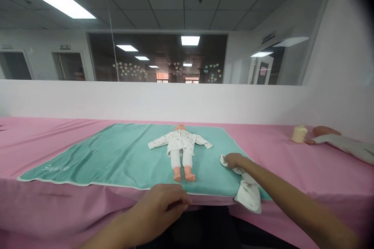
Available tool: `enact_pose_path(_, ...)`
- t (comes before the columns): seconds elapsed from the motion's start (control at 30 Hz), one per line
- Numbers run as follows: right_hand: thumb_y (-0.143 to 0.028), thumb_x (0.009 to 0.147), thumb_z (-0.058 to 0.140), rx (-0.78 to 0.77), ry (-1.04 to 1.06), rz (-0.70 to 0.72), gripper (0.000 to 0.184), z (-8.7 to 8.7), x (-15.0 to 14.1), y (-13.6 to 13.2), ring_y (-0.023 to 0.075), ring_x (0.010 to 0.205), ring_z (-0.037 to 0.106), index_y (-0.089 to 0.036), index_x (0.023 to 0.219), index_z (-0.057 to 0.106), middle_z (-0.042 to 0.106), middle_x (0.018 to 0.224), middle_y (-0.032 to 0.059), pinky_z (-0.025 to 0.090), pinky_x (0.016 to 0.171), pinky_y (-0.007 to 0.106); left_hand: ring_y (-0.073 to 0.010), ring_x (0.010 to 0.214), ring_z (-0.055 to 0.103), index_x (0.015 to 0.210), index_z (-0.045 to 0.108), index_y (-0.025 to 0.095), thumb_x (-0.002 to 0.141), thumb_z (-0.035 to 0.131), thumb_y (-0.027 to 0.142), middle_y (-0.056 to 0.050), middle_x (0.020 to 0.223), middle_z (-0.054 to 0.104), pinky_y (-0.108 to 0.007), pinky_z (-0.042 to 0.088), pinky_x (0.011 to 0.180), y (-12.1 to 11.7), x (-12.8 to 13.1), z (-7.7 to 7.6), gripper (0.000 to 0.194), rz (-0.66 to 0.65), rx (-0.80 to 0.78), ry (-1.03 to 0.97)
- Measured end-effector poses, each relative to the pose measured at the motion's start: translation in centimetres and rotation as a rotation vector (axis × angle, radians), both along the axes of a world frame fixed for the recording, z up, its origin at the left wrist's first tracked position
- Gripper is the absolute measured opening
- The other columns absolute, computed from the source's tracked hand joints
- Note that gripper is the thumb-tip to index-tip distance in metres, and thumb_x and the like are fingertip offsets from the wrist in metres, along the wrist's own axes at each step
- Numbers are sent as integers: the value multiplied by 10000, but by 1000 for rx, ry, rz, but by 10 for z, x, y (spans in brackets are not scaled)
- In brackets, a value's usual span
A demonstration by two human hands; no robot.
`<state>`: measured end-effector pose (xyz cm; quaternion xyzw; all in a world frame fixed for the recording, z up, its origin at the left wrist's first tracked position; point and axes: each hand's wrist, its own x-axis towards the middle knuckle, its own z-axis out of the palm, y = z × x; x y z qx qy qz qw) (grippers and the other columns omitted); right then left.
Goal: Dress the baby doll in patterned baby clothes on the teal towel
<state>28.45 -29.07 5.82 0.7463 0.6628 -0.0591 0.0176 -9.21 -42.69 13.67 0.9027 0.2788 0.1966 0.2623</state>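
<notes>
A baby doll (pixel 180 142) lies on its back on a green blanket (pixel 125 155), arms spread and feet toward me. It wears a white printed jacket and white leggings; its feet are bare. My right hand (pixel 233 160), to the right of the doll, is closed on one end of a white printed baby garment (pixel 249 194). The garment's other end hangs over the table's front edge, and its exact kind is unclear. In front of the doll's feet, my left hand (pixel 163 210) is held with fingers curled toward the thumb, and nothing shows in it.
A pink cloth (pixel 269 151) covers the table under the blanket. At the right stand a pale yellow object (pixel 299 134) and, beside it, what looks like a second doll in a white garment (pixel 347 146). A white wall (pixel 146 101) with a window above runs along the back.
</notes>
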Motion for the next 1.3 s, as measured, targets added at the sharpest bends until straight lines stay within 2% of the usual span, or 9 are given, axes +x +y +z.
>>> enact_pose_path(0.2,-275,756,461,272,258,157,192,65,-53,-38,164,757,563,-157,807,603,632,845,47,403,640,244,-172,929,521,1054,577,268,821,494,218,-26,995,587,-273,408,818,5,16,8,252,40,114,-174)
enact_pose_path(0.23,-283,763,473,326,470,261,185,78,-71,-51,153,719,550,-153,814,595,619,808,37,402,613,237,-193,1023,491,1150,523,270,801,535,238,-44,1103,552,-297,392,877,8,25,10,351,71,137,-239)
enact_pose_path(0.33,-296,761,537,216,946,530,158,114,-121,-97,118,641,514,-162,837,572,565,724,-4,413,578,224,-223,1145,415,1264,410,262,747,617,288,-72,1259,442,-339,362,945,16,48,21,558,131,202,-378)
enact_pose_path(0.47,-349,736,629,114,1070,683,215,145,-147,-146,94,580,483,-148,752,555,525,631,-24,385,536,208,-197,976,483,1026,507,218,778,576,284,-49,1017,528,-329,399,853,3,54,33,265,211,304,-497)
enact_pose_path(0.77,-481,557,754,-150,1085,1010,464,161,-148,-175,73,565,431,-160,811,535,494,685,-32,337,483,189,-68,525,373,674,428,181,615,709,263,63,594,433,-178,310,489,-39,21,47,298,45,-395,-566)
enact_pose_path(0.9,-596,663,620,64,1144,1008,448,175,-117,-179,96,563,453,-167,767,541,503,659,-13,341,491,222,-90,516,413,696,478,175,579,705,309,39,605,466,-197,323,472,-34,-17,56,288,-131,-681,-459)
enact_pose_path(1.03,-439,727,636,264,890,886,286,175,-100,-175,79,537,429,-171,691,545,501,621,-29,311,492,215,-130,588,478,734,595,160,663,635,374,2,661,534,-206,341,502,-21,-39,70,229,-85,-419,-161)
enact_pose_path(1.13,-366,704,672,228,649,893,245,166,-124,-165,70,553,412,-165,650,542,488,608,-46,295,503,201,-137,615,488,708,609,187,643,671,383,18,668,547,-203,339,517,-13,-16,71,215,61,-107,-86)
enact_pose_path(1.3,-408,767,604,429,1024,781,278,156,-163,-141,71,562,401,-167,679,497,463,631,-42,313,516,197,-187,744,557,885,640,189,699,619,360,-17,823,633,-253,418,645,-11,35,52,254,43,-157,-255)
